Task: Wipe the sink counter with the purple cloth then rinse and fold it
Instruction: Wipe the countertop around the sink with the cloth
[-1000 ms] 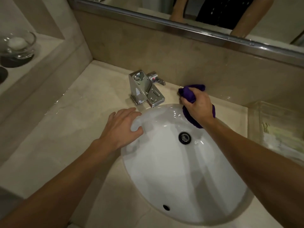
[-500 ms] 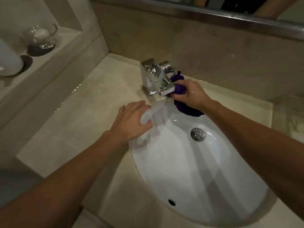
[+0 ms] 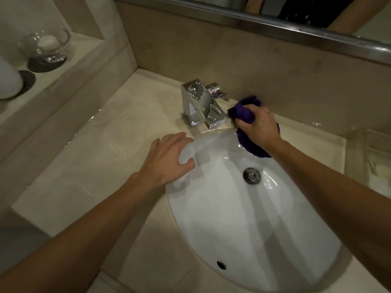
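Purple cloth (image 3: 243,112) sits bunched in the right hand (image 3: 261,125), whose fingers curl round it and press it against the beige stone counter (image 3: 118,140) just right of the chrome faucet (image 3: 203,104). Part of the cloth pokes out past the fingertips toward the backsplash (image 3: 232,60), and a darker fold hangs below the wrist over the rim of the white sink (image 3: 243,218). Cloth and faucet base look very close — whether they touch is hard to tell from this angle.

The left hand (image 3: 169,157) lies flat on the left rim of the sink, fingers spread and relaxed, gripping nothing; its fingertips reach over the basin edge. Both forearms come in from the bottom of the view, one on each side of the bowl.

In the basin a metal drain stopper (image 3: 251,175) sits right of centre, and a small dark overflow hole (image 3: 221,265) shows near the front wall. Thin streaks of water glint on the counter left of the faucet.

On the raised ledge (image 3: 88,49) at upper left stands a clear glass bowl (image 3: 45,47) with a white round object inside, resting on a dark coaster — beside it a white container (image 3: 8,81) is cut off by the frame edge. A mirror frame (image 3: 275,24) runs along the top. At far right a clear tray (image 3: 372,161) sits on the counter; its contents are blurred.
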Motion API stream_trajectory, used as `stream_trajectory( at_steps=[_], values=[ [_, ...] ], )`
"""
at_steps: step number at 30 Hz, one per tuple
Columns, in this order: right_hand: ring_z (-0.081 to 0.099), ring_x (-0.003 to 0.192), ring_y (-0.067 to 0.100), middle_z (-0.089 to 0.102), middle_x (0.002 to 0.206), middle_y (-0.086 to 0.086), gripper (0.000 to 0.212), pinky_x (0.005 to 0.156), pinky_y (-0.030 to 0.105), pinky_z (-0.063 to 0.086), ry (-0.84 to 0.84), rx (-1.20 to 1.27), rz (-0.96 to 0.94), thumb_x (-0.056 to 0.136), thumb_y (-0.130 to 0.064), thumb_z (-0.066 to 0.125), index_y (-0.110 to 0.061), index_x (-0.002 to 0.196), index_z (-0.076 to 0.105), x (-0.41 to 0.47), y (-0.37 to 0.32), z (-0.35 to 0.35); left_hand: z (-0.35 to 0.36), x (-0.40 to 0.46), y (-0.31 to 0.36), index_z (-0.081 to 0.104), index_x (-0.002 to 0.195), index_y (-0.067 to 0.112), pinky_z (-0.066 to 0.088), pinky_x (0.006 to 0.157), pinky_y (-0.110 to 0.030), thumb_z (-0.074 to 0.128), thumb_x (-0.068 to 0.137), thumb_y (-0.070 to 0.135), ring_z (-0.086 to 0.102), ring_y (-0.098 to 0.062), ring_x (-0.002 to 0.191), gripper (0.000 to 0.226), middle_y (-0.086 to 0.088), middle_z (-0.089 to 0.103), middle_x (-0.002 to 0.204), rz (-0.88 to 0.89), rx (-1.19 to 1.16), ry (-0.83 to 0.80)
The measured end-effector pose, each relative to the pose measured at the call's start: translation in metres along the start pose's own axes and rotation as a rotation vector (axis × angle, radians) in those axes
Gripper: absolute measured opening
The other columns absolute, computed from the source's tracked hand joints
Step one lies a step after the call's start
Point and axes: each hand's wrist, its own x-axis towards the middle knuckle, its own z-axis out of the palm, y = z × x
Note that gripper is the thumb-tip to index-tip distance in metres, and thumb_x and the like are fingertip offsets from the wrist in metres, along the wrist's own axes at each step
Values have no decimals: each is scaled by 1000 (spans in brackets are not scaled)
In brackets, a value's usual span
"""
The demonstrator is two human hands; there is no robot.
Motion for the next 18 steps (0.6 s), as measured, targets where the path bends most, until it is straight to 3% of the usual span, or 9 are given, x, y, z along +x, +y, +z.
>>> stream_trajectory(
  at_steps=[5,9,12,18],
  values=[
    [56,110,27,66,115,12,49,87,28,37,-159,4,-117,80,-33,78,-23,128,68,8,-31,25,-1,-2,-3,49,144,30,24,117,-44,29,72,64,35,-19,143,82,4,41,156,-16,7,5],
    [62,102,28,68,110,9,42,86,32,46,-193,30,-93,81,-33,75,-25,123,70,5,-24,13,-4,-12,-2,47,145,30,24,116,-43,28,70,64,35,-18,142,85,6,42,155,-23,6,-16],
    [60,102,27,67,110,11,39,85,27,39,-133,47,-67,83,-29,76,-22,122,71,-1,-29,18,-9,-16,-8,45,145,24,28,111,-44,31,74,62,40,-23,138,82,3,46,150,-24,29,-15],
    [58,97,23,60,108,6,31,86,33,47,-98,92,12,87,-32,73,-17,115,69,-36,-58,35,-29,-26,-38,43,148,26,19,120,-47,41,82,54,30,-18,146,71,3,36,159,-56,31,-8]
  ],
)
